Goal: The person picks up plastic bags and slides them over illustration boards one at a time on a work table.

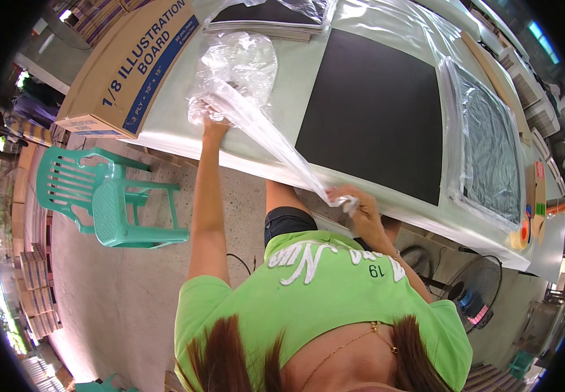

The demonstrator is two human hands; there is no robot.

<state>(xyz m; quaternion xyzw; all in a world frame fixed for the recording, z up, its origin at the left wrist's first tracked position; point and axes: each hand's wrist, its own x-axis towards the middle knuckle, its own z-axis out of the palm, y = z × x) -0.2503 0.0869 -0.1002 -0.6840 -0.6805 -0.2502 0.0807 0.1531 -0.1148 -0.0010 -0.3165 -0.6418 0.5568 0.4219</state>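
Left hand (212, 123): clenched on one end of a clear plastic bag (256, 124), arm stretched out over the bench (282, 85) edge.
Right hand (354, 206): pinched on the other end of the same bag, low at the near edge of the bench.
Bag: pulled into a taut twisted band between the two hands, running diagonally across the near-left part of the bench. Loose bunched part ballooned up past the left hand. Looked empty, as far as could be told.
Black board (374, 104): lay flat and bare on the bench, just right of the stretched bag; bag's lower end ran close along its near-left corner.
Bagged board (488, 153): already in clear plastic, lay right of the bare one, edges touching or nearly so; couldn't tell which.
More bagged boards (266, 16): stack at the far edge of the bench.
Cardboard box (129, 65): long, printed, at the left end of the bench.
Tape dispenser (531, 222): at the right edge of the bench, well apart from both hands.
Green plastic chair (109, 199): on the floor left of the bench.
Fan (472, 287): on the floor, lower right.
Risk 1: film was thin and under tension; harder pull could tear it at either grip.
Risk 2: a slip at the right pinch would let the band snap back toward the left.
Risk 3: bag dragging over the board corner could snag or split.
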